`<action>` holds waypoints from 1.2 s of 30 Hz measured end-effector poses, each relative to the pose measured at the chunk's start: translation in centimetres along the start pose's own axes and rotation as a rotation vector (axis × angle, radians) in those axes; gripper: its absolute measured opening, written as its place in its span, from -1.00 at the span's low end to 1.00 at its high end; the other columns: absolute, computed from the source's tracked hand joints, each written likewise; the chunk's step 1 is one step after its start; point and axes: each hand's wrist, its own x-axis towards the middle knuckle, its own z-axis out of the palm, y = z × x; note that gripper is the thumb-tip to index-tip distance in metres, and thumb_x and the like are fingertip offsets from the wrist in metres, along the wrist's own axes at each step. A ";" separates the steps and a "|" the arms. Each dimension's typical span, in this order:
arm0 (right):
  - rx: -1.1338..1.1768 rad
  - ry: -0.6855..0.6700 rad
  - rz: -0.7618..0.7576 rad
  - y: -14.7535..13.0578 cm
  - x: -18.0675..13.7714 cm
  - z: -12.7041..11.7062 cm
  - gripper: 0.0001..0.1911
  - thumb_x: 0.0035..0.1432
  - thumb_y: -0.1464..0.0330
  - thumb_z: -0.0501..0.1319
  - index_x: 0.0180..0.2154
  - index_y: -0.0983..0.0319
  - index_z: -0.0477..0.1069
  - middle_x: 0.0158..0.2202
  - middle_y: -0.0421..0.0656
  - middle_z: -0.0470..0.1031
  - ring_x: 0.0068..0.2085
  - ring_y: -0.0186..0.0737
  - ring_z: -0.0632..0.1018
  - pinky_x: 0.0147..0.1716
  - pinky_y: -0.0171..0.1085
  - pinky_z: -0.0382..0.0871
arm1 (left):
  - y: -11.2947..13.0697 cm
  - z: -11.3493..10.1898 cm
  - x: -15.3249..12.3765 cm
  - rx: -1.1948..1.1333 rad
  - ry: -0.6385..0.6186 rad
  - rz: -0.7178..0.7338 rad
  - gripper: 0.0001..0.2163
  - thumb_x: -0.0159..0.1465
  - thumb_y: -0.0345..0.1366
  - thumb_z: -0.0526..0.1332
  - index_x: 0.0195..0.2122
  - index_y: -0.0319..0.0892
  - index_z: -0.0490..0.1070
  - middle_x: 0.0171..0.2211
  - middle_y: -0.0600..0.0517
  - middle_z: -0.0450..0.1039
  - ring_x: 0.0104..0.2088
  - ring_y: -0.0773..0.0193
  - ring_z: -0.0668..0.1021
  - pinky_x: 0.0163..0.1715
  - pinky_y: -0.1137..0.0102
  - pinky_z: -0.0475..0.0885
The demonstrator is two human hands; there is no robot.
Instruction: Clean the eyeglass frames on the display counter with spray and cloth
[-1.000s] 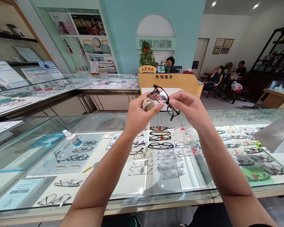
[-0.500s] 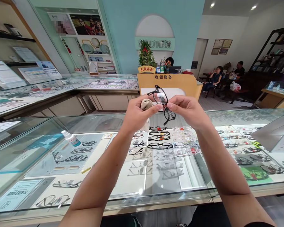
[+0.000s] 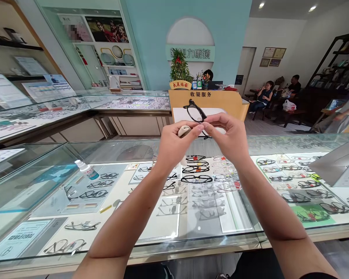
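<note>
Black-rimmed eyeglasses point(image 3: 195, 112) are held up above the glass counter, turned on end with one lens high and the other mostly behind my fingers. My right hand point(image 3: 228, 133) pinches the frame near its middle between thumb and fingers. My left hand point(image 3: 178, 141) is closed around a bunched beige cloth point(image 3: 185, 131); its thumb and fingertips meet the frame beside my right thumb. Whether the cloth touches a lens is hidden. Below, inside the counter, several black glasses point(image 3: 196, 178) lie in a column.
A glass display counter point(image 3: 165, 242) spans the front, with rows of frames inside. A white spray bottle point(image 3: 87, 169) with blue liquid sits on the left. Behind stands a wooden cashier desk point(image 3: 235, 101). Two people sit at the back right; a blurred person is at the right edge.
The eyeglasses have turned, their lower lens now mostly behind my fingers. My left hand has shifted right, closer to my right hand. A blurred person has appeared at the right edge.
</note>
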 end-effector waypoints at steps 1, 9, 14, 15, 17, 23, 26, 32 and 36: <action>-0.064 0.022 -0.049 0.0 -0.2 0.2 -0.83 0.34 0.19 0.45 -0.20 0.15 0.67 -0.15 -0.12 0.78 -0.11 -0.11 0.73 -0.01 -0.09 0.65 | -0.1 0.1 0.0 -0.019 0.005 -0.022 -0.66 0.18 0.06 0.57 -0.31 -0.14 0.73 -0.41 0.01 0.61 -0.38 0.25 0.50 -0.38 0.36 0.41; -0.193 -0.049 -0.195 -0.3 -0.5 0.8 -0.83 0.47 0.25 0.31 -0.10 0.07 0.71 0.06 -0.06 0.77 0.11 0.00 0.72 0.15 0.01 0.61 | -1.1 -0.6 0.9 -0.095 0.061 -0.087 -0.67 0.13 0.02 0.60 -0.28 -0.13 0.74 -0.58 0.14 0.32 -0.52 0.39 0.24 -0.52 0.39 0.17; 0.018 -0.028 -0.009 -0.4 -0.3 0.5 -0.81 0.40 0.14 0.41 -0.15 0.10 0.63 -0.11 -0.10 0.73 -0.09 -0.10 0.69 0.02 -0.07 0.62 | -1.2 -1.1 1.2 -0.073 0.035 -0.059 -0.68 0.15 0.02 0.58 -0.31 -0.14 0.74 -0.59 0.12 0.31 -0.53 0.38 0.24 -0.53 0.38 0.15; 0.050 -0.025 0.015 -0.3 -0.3 0.5 -0.77 0.36 0.11 0.44 -0.16 0.11 0.62 -0.14 -0.12 0.72 -0.13 -0.12 0.68 0.00 -0.09 0.62 | -1.2 -1.2 1.2 -0.066 0.029 -0.049 -0.68 0.15 0.02 0.57 -0.31 -0.15 0.74 -0.56 0.10 0.36 -0.51 0.37 0.28 -0.52 0.38 0.19; 0.099 -0.035 0.050 -0.3 -0.1 0.4 -0.70 0.28 0.05 0.50 -0.19 0.13 0.60 -0.17 -0.13 0.70 -0.16 -0.15 0.67 -0.04 -0.12 0.61 | -1.1 -1.3 1.2 -0.054 0.021 -0.029 -0.68 0.16 0.01 0.57 -0.30 -0.16 0.74 -0.51 0.07 0.46 -0.47 0.34 0.36 -0.49 0.39 0.25; 0.201 -0.068 0.127 -0.5 0.1 0.1 -0.55 0.10 -0.02 0.60 -0.26 0.16 0.57 -0.27 -0.16 0.65 -0.25 -0.22 0.62 -0.14 -0.16 0.58 | -1.0 -1.6 1.1 0.043 -0.002 0.050 -0.74 0.23 -0.05 0.52 -0.34 -0.16 0.73 -0.43 0.02 0.59 -0.38 0.27 0.50 -0.39 0.37 0.39; 0.209 -0.079 0.140 -0.6 0.2 -0.1 -0.52 0.07 -0.04 0.61 -0.28 0.16 0.55 -0.30 -0.18 0.63 -0.28 -0.24 0.59 -0.18 -0.17 0.56 | -0.9 -1.7 1.2 0.066 -0.019 0.064 -0.77 0.22 -0.07 0.52 -0.34 -0.15 0.74 -0.42 0.02 0.61 -0.36 0.26 0.52 -0.34 0.36 0.43; 0.196 -0.120 0.173 -0.3 0.3 -0.2 -0.47 0.03 -0.08 0.62 -0.27 0.15 0.52 -0.29 -0.16 0.61 -0.26 -0.20 0.58 -0.18 -0.14 0.55 | -1.0 -1.7 1.1 0.099 -0.022 0.076 -0.74 0.21 -0.05 0.54 -0.33 -0.16 0.74 -0.39 0.00 0.63 -0.34 0.23 0.53 -0.32 0.34 0.43; 0.150 -0.150 0.157 -0.8 0.0 -0.5 -0.46 0.06 -0.11 0.59 -0.30 0.14 0.49 -0.30 -0.17 0.57 -0.29 -0.21 0.54 -0.24 -0.16 0.49 | -0.7 -1.6 0.9 0.129 -0.036 0.101 -0.78 0.24 -0.09 0.50 -0.34 -0.15 0.74 -0.41 0.01 0.61 -0.38 0.27 0.50 -0.34 0.34 0.39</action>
